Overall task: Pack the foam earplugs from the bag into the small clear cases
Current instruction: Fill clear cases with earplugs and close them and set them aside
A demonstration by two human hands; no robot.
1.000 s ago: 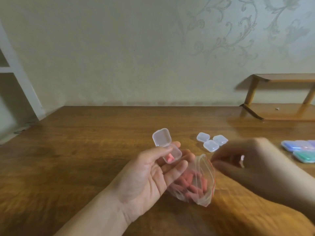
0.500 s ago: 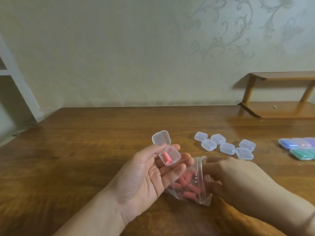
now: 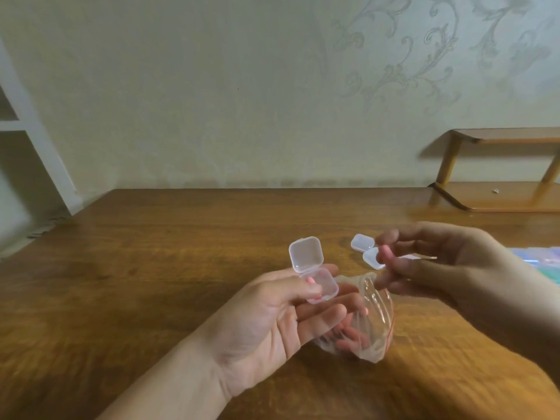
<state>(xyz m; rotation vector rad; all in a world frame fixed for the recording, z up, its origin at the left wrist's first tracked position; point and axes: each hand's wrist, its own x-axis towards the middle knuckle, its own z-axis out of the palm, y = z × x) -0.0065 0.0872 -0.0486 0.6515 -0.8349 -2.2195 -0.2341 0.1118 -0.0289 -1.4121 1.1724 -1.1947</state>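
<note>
My left hand (image 3: pixel 281 322) holds a small clear case (image 3: pixel 315 275) between thumb and fingers, its hinged lid standing open; a pink earplug shows inside under my thumb. A clear zip bag (image 3: pixel 368 324) with several pink earplugs lies on the table just right of that hand. My right hand (image 3: pixel 439 265) hovers above the bag's mouth and pinches one pink earplug (image 3: pixel 385 253) at its fingertips. Two shut clear cases (image 3: pixel 362 242) sit on the wood behind, partly hidden by the right hand.
The wooden table (image 3: pixel 151 283) runs back to a wallpapered wall. A low wooden shelf (image 3: pixel 500 195) stands at the back right. Coloured cases (image 3: pixel 542 257) lie at the right edge behind my right hand. A white shelf unit (image 3: pixel 18 125) stands at far left.
My right hand has come up out of the bag with one pink earplug pinched in its fingertips. It now covers most of the spare cases. The left hand still holds the open case.
</note>
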